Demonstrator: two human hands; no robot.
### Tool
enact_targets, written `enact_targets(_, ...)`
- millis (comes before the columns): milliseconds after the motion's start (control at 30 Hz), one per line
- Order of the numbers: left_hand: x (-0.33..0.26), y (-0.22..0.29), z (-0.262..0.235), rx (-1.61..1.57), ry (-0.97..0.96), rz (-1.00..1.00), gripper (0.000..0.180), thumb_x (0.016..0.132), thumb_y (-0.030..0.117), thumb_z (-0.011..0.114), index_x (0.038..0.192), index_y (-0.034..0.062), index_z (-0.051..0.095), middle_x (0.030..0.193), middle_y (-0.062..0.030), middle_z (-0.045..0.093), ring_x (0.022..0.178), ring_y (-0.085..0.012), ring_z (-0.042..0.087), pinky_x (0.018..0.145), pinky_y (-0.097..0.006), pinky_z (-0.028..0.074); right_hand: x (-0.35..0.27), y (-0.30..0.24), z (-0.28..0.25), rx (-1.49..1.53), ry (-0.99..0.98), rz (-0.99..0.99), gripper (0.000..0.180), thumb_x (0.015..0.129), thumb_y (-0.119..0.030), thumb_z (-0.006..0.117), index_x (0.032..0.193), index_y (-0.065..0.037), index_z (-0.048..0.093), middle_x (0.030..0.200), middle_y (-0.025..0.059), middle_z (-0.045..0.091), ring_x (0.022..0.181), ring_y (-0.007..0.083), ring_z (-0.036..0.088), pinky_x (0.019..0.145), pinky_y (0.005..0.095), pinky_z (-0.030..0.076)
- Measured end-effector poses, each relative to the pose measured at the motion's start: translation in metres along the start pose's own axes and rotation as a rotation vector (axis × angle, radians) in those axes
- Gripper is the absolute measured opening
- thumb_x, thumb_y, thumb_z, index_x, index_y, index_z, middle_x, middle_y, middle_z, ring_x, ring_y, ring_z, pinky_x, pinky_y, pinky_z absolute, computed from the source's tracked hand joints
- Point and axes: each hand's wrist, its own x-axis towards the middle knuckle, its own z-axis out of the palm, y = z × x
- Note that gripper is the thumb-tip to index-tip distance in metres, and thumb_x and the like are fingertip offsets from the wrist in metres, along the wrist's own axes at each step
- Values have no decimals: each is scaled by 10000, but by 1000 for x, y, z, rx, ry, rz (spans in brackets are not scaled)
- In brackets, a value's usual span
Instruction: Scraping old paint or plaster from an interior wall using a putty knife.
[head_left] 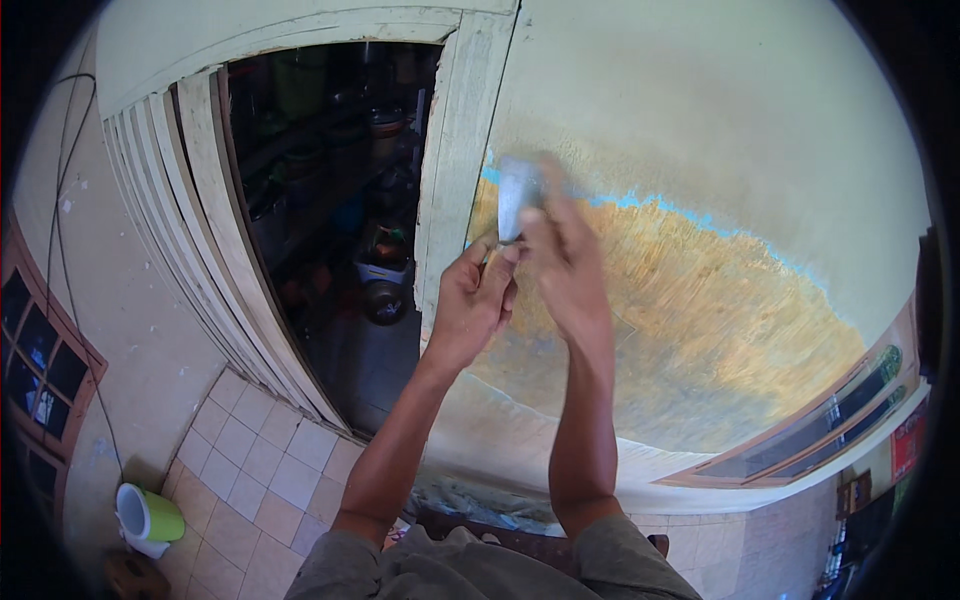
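Left hand (pixel 472 300) grips scraper (pixel 509 226) | blade (pixel 514 188) up, long axis near-vertical | right hand (pixel 566 248) blurred, grip unclear

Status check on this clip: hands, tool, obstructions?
Left hand gripping a flat-bladed scraper. Right hand motion-blurred, close beside it; contact unclear. Tan wall patch behind; no obstruction seen around the hands.

Floor (pixel 262 468) is covered with pale square tiles; a green bucket (pixel 166 522) is seen at its left edge. Further in, a darker floor (pixel 345 375) is dimly shown, with a round pot (pixel 387 303) apparently set on it.
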Motion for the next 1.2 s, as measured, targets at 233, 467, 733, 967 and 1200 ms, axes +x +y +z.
enact_targets(233, -6, -25, -15, -21, 53, -274, 509, 1017, 520, 599, 730, 106, 523, 557, 43, 419, 430, -41, 341, 375, -246, 248, 2, 55, -113, -1165, 866, -634, 517, 1036, -285, 550, 1520, -112, 498, 1568, 221, 419, 1440, 430, 363, 1173, 549, 267)
enact_targets(467, 22, 18, -12, 51, 35, -299, 525, 1043, 500, 540, 750, 66, 578, 514, 5, 445, 372, -68, 351, 348, -261, 259, 10, 80, -116, -1240, 841, -626, 547, 1066, -407, 448, 1527, -116, 482, 1642, 196, 312, 1508, 434, 272, 1191, 579, 216)
enact_targets(733, 20, 0, -12, -22, 54, -229, 426, 1065, 441, 541, 879, 67, 620, 543, 54, 389, 401, -49, 331, 366, -249, 238, 10, 85, -116, -1217, 840, -652, 520, 1059, -363, 477, 1514, -112, 501, 1636, 198, 332, 1511, 434, 274, 1197, 577, 207)
enact_targets(967, 14, 2, -19, 10, 60, -346, 545, 1056, 493, 536, 685, 94, 506, 512, 59, 353, 384, -51, 282, 354, -262, 220, 10, 87, -115, -1225, 839, -666, 515, 1054, -346, 491, 1513, -113, 504, 1631, 199, 342, 1509, 431, 283, 1197, 572, 212)
enact_targets(1200, 30, 23, -18, 16, 20, -273, 552, 1061, 501, 521, 665, 117, 511, 489, 69, 335, 374, -41, 274, 343, -249, 200, 10, 88, -111, -1214, 828, -651, 527, 1043, -360, 490, 1493, -88, 530, 1627, 217, 338, 1508, 457, 269, 1198, 570, 224)
